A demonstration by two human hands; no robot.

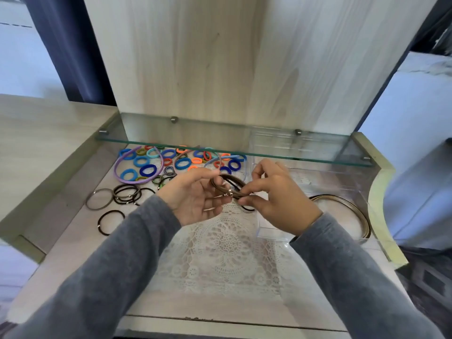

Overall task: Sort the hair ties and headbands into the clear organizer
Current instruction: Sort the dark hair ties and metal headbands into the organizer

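The bundle of thin dark hair ties (228, 183) is held in the air between both hands. The left hand (195, 196), palm up, pinches its far end between thumb and fingertips; the right hand (278, 194) pinches its near end between thumb and forefinger. Both grips are narrow and closed on the elastic. The loops are drawn into flat ovals, so the long axis runs hand to hand, tilted slightly away on the left side and down toward the right, with the small metal crimps near the middle. One black loop sags below the right fingers, outside the pinch; I judge that it could slip free and fall onto the lace doily (220, 243) directly beneath. If either pinch loosens, the stretched elastic may snap back and scatter the set. Just right of the grip, partly behind the right hand, is the clear organizer (269, 234), with metal headbands (352, 206) lying at its far right. Its clear walls are hard to see, so a drop could miss the compartment. Left of the grip lie more dark ties (126, 194), and beyond them a purple headband (117, 168) among coloured ties (148, 170), under a glass shelf (220, 145).
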